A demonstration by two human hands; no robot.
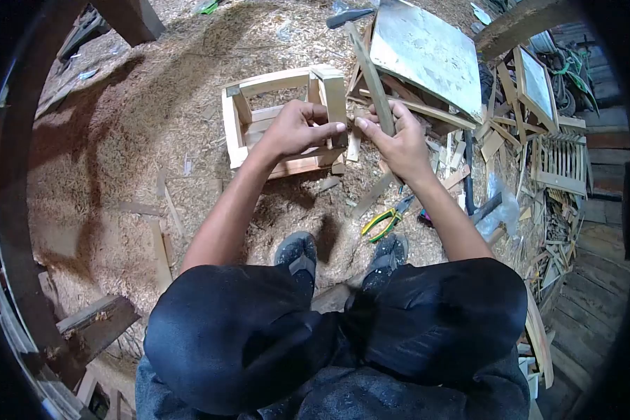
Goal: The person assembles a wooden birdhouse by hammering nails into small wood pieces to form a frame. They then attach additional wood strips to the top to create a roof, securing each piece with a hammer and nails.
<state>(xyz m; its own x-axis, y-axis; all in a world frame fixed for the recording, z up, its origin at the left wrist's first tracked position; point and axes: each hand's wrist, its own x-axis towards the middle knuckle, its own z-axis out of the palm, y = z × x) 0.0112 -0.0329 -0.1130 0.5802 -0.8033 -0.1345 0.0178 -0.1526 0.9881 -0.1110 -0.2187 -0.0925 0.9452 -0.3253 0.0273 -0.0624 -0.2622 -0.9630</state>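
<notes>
My left hand (301, 129) is closed around the near right post of a small wooden frame (334, 94) that stands on the shavings. The frame is of pale wood, with rails and a slatted panel inside. My right hand (399, 143) grips a hammer (373, 77) by its wooden handle, with the dark metal head pointing away from me. The right thumb and index finger are pressed together close to the frame's post; whether they pinch something small I cannot make out. Pliers (383, 222) with yellow-green handles lie on the floor below my right hand.
A stool-like piece with a worn white top (427, 56) stands close on the right. Farther right are a framed panel (536, 87), a slatted rack (561, 164) and scattered wood offcuts. Wooden beams (129, 21) border the left. Shavings cover the floor around my sandalled feet (297, 255).
</notes>
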